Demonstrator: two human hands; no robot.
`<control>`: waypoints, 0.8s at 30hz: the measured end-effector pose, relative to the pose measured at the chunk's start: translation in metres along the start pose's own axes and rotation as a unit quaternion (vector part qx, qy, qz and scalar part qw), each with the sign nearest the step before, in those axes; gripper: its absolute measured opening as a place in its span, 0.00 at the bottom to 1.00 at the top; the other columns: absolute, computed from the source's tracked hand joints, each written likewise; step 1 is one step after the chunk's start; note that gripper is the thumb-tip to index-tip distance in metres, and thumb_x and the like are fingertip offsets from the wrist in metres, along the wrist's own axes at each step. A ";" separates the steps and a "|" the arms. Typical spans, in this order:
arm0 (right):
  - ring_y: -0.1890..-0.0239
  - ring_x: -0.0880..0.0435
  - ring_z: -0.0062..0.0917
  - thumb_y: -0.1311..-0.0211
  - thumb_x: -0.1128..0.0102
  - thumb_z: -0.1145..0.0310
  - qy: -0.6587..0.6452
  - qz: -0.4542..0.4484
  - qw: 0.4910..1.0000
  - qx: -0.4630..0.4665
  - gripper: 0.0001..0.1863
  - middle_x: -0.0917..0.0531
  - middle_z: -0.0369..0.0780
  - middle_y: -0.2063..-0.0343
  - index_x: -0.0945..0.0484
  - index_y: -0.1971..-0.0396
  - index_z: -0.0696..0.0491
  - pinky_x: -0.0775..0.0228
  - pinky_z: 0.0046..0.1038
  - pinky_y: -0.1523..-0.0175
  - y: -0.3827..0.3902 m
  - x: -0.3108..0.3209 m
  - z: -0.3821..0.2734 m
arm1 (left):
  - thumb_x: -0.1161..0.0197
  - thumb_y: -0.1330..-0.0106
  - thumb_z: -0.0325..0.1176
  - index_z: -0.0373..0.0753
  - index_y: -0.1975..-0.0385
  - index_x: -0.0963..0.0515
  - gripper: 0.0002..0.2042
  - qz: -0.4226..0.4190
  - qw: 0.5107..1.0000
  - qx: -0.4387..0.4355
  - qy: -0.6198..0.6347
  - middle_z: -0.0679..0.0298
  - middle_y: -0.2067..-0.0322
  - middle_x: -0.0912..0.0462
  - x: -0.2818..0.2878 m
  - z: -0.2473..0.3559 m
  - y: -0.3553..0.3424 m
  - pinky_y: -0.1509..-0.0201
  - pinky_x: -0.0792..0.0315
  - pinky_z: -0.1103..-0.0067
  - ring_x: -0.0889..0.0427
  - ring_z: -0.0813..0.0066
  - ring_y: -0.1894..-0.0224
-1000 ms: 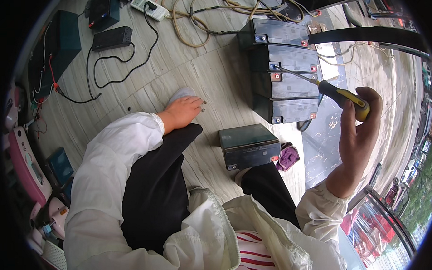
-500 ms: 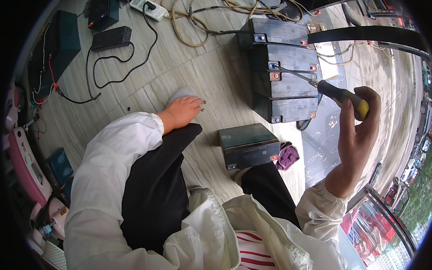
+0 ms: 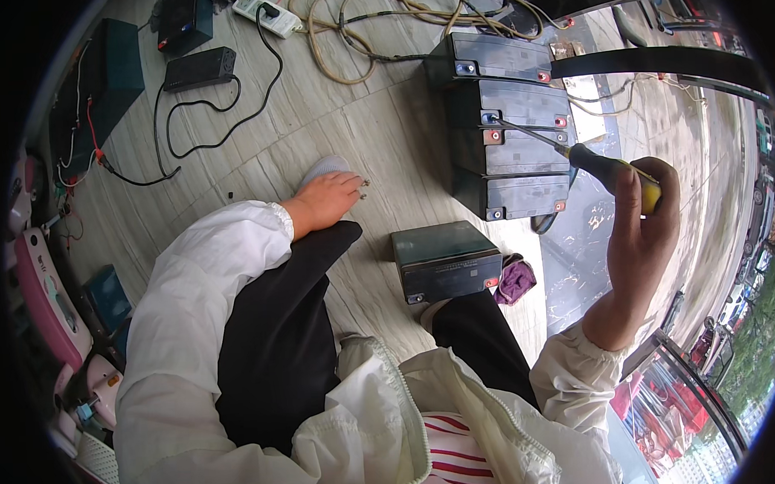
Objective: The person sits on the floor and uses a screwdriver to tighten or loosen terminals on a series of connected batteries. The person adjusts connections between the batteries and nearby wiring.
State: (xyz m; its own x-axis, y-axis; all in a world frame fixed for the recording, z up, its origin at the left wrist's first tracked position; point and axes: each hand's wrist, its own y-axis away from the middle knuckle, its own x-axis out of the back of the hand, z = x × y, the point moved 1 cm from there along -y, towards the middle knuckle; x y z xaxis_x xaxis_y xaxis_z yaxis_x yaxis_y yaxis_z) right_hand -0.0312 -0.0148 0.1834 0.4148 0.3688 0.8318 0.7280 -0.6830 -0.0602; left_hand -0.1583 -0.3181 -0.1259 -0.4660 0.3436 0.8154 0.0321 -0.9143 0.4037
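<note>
My right hand [image 3: 639,233] is closed round the dark and yellow handle of a screwdriver [image 3: 596,162]. The screwdriver's shaft runs left across a row of dark batteries, its tip at the blue-marked terminal [image 3: 491,118] of the second battery [image 3: 519,99] from the far end. My left hand [image 3: 328,201] rests by my knee above a light grey shoe [image 3: 325,166], fingers bent. Small metal screws [image 3: 365,189] show at its fingertips. Nearer to me, a separate battery [image 3: 448,255] lies beside a purple cloth [image 3: 516,280].
A black charger [image 3: 199,69] with a cable lies at the far left, near a large dark battery [image 3: 101,98] with red and white wires. A white power strip [image 3: 267,15] and coiled tan cable [image 3: 346,26] lie at the back. Pink scooter bodywork [image 3: 52,296] stands left.
The fingers of my right hand have shifted round the screwdriver's handle, turning it slightly. The tip stays at the same terminal. My left hand is still.
</note>
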 end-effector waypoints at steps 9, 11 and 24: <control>0.65 0.23 0.24 0.38 0.40 0.72 0.013 0.008 0.999 0.040 0.13 0.23 0.43 0.67 0.29 0.56 0.59 0.31 0.24 0.57 0.001 0.000 -0.003 | 0.50 0.36 0.31 0.38 0.52 0.25 0.15 0.003 1.000 -0.002 -0.002 0.60 0.36 0.36 -0.002 0.000 -0.002 0.32 0.43 0.70 0.39 0.63 0.33; 0.63 0.23 0.26 0.39 0.40 0.73 0.006 -0.013 0.999 -0.044 0.14 0.23 0.44 0.65 0.30 0.55 0.59 0.31 0.25 0.55 0.001 0.002 -0.003 | 0.51 0.36 0.32 0.38 0.52 0.24 0.15 0.009 1.000 -0.003 -0.006 0.60 0.36 0.35 -0.003 -0.001 -0.001 0.32 0.43 0.70 0.39 0.63 0.33; 0.65 0.23 0.22 0.39 0.41 0.72 0.009 0.009 0.999 0.036 0.14 0.22 0.42 0.68 0.29 0.55 0.59 0.31 0.23 0.56 0.000 0.000 0.001 | 0.51 0.36 0.31 0.37 0.50 0.25 0.16 -0.014 1.000 -0.003 -0.005 0.61 0.36 0.36 0.005 0.001 0.000 0.31 0.43 0.70 0.39 0.62 0.33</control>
State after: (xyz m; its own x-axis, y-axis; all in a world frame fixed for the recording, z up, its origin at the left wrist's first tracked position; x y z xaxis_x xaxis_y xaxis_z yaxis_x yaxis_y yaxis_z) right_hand -0.0306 -0.0145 0.1833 0.4191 0.3453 0.8397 0.7578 -0.6424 -0.1141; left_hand -0.1597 -0.3159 -0.1211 -0.4573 0.3713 0.8081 0.0130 -0.9058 0.4235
